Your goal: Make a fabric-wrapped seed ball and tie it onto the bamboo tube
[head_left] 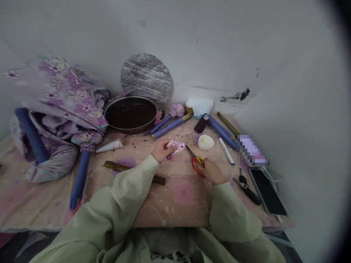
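My left hand (163,150) pinches a small piece of white fabric with purple flowers (179,147) above the middle of the table. To its right, my right hand (214,171) grips scissors (197,165) with red and yellow handles. The scissor blades point up and left toward the fabric's right edge; whether they touch it I cannot tell. Behind the scissors stands a small white bowl (205,142). A brown stick (117,166) lies beneath my left forearm, its middle hidden by the sleeve. A white marker (226,151) lies right of the bowl.
A dark round pan (131,114) stands at the back, a silver quilted disc (146,77) behind it. Flowered cloth (68,91) and blue-wrapped sticks (80,179) fill the left. A dark thread spool (201,124) is near the wall. Pliers (248,190) and a phone (268,191) lie right.
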Motion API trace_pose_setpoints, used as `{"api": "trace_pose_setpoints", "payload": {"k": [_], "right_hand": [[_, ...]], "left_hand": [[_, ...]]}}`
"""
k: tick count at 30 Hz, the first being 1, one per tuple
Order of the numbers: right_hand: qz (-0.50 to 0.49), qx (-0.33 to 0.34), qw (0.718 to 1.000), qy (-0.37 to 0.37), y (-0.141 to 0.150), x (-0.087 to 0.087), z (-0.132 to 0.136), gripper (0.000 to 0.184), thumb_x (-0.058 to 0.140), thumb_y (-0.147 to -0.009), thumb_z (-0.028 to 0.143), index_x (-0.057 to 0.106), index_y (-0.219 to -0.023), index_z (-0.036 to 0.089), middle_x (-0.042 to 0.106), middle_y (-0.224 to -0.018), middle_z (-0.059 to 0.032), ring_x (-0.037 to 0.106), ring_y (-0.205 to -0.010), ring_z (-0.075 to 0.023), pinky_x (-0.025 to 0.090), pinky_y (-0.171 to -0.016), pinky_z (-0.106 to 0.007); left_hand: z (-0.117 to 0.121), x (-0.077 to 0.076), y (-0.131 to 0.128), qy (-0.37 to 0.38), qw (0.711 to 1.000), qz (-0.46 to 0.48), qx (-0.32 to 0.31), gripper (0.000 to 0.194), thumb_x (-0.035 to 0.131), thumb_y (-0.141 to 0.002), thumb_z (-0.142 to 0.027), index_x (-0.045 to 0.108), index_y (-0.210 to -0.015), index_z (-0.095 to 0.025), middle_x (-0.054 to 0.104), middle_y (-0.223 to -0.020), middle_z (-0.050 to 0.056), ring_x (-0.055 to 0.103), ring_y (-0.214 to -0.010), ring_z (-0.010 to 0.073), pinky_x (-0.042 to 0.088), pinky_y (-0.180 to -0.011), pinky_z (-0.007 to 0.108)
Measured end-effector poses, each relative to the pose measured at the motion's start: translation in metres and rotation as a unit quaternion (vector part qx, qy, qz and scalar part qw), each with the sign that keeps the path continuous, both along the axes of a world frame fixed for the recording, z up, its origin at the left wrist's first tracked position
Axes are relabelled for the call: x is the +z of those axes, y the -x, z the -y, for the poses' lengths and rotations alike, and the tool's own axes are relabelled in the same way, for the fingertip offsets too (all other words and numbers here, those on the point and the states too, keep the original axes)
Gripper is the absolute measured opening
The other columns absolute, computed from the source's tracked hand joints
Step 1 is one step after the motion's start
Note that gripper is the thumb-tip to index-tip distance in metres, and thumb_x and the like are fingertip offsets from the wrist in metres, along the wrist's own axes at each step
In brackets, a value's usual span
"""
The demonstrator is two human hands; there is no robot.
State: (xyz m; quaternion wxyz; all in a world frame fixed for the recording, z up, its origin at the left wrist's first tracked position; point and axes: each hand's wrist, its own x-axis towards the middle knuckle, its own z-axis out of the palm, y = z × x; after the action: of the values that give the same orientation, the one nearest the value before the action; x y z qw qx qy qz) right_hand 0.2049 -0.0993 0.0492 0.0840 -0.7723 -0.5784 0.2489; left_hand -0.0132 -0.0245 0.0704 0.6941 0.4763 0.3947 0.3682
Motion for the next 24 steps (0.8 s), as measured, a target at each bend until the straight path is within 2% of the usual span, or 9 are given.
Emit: {"api": "trace_pose_setpoints", "payload": {"k": [3, 5, 6, 9, 11, 13, 16, 18, 24], "right_hand": [[-0.071, 0.014, 0.997, -0.008, -0.006, 0.013, 0.007, 0.025, 0.046, -0.084, 0.035, 0.058, -0.086, 0.013, 0.066, -0.080, -0.0106, 0.060, -0.069, -0.0186, 0.041, -0.059, -0.028], [-0.174, 0.017, 0.984, -0.021, -0.004, 0.022, 0.018, 0.026, 0.045, -0.085, 0.038, 0.057, -0.092, 0.015, 0.064, -0.077, -0.0059, 0.058, -0.066, -0.0154, 0.043, -0.059, -0.027], [-0.263, 0.003, 0.964, -0.035, -0.001, 0.027, 0.025, 0.027, 0.049, -0.083, 0.040, 0.056, -0.093, 0.016, 0.062, -0.074, -0.0041, 0.056, -0.063, -0.0146, 0.043, -0.058, -0.027], [-0.503, -0.025, 0.860, -0.079, 0.017, 0.035, 0.049, 0.026, 0.058, -0.081, 0.042, 0.053, -0.094, 0.020, 0.057, -0.075, -0.0009, 0.052, -0.061, -0.0117, 0.041, -0.057, -0.026], [-0.584, -0.040, 0.805, -0.098, 0.033, 0.034, 0.061, 0.028, 0.059, -0.081, 0.044, 0.052, -0.097, 0.023, 0.052, -0.078, 0.0007, 0.047, -0.056, -0.0082, 0.037, -0.053, -0.025], [-0.612, -0.043, 0.781, -0.112, 0.049, 0.027, 0.066, 0.042, 0.064, -0.073, 0.054, 0.052, -0.102, 0.025, 0.045, -0.075, 0.0027, 0.043, -0.052, -0.0069, 0.034, -0.048, -0.023], [-0.628, -0.043, 0.763, -0.148, 0.064, 0.010, 0.063, 0.065, 0.058, -0.060, 0.076, 0.051, -0.101, 0.026, 0.037, -0.065, 0.0057, 0.035, -0.043, -0.0063, 0.028, -0.040, -0.022], [-0.632, -0.039, 0.760, -0.147, 0.067, 0.000, 0.060, 0.071, 0.050, -0.058, 0.083, 0.050, -0.098, 0.025, 0.035, -0.060, 0.0066, 0.029, -0.040, -0.0060, 0.025, -0.037, -0.022], [-0.599, 0.031, 0.799, -0.049, 0.065, -0.014, 0.064, 0.076, 0.054, -0.054, 0.082, 0.050, -0.100, 0.023, 0.036, -0.060, 0.0067, 0.026, -0.042, -0.0055, 0.022, -0.036, -0.021]], "left_hand": [[-0.002, 0.011, 0.008, -0.026, 0.999, -0.019, 0.041, 0.037, 0.079, -0.056, -0.035, 0.056, -0.073, -0.012, 0.051, -0.047, -0.007, 0.047, -0.033, 0.0046, 0.037, -0.032, 0.015], [-0.003, 0.019, 0.014, -0.049, 0.997, -0.024, 0.053, 0.037, 0.077, -0.058, -0.037, 0.057, -0.074, -0.011, 0.052, -0.047, -0.007, 0.047, -0.033, 0.0044, 0.037, -0.033, 0.015], [-0.004, 0.022, 0.016, -0.057, 0.997, -0.024, 0.053, 0.037, 0.076, -0.059, -0.039, 0.058, -0.076, -0.010, 0.053, -0.047, -0.006, 0.048, -0.034, 0.0048, 0.037, -0.033, 0.015], [-0.002, 0.031, 0.023, -0.067, 0.996, -0.021, 0.055, 0.039, 0.074, -0.061, -0.042, 0.058, -0.078, -0.011, 0.053, -0.046, -0.006, 0.050, -0.034, 0.0059, 0.036, -0.032, 0.014], [0.000, 0.036, 0.025, -0.068, 0.996, -0.018, 0.061, 0.040, 0.075, -0.060, -0.043, 0.058, -0.077, -0.011, 0.053, -0.047, -0.006, 0.050, -0.034, 0.0061, 0.037, -0.032, 0.015], [0.003, 0.041, 0.026, -0.071, 0.995, -0.016, 0.065, 0.040, 0.075, -0.059, -0.043, 0.057, -0.075, -0.011, 0.054, -0.048, -0.005, 0.049, -0.033, 0.0056, 0.038, -0.032, 0.015], [0.007, 0.048, 0.027, -0.082, 0.994, -0.022, 0.072, 0.037, 0.074, -0.060, -0.041, 0.058, -0.073, -0.011, 0.054, -0.050, -0.005, 0.047, -0.034, 0.0047, 0.038, -0.033, 0.015], [0.009, 0.051, 0.028, -0.098, 0.992, -0.031, 0.079, 0.034, 0.074, -0.061, -0.039, 0.059, -0.073, -0.011, 0.054, -0.050, -0.005, 0.046, -0.035, 0.0034, 0.036, -0.033, 0.014], [0.011, 0.052, 0.030, -0.128, 0.986, -0.038, 0.096, 0.030, 0.071, -0.066, -0.038, 0.056, -0.072, -0.012, 0.051, -0.047, -0.007, 0.046, -0.033, 0.0037, 0.033, -0.031, 0.013]]}}
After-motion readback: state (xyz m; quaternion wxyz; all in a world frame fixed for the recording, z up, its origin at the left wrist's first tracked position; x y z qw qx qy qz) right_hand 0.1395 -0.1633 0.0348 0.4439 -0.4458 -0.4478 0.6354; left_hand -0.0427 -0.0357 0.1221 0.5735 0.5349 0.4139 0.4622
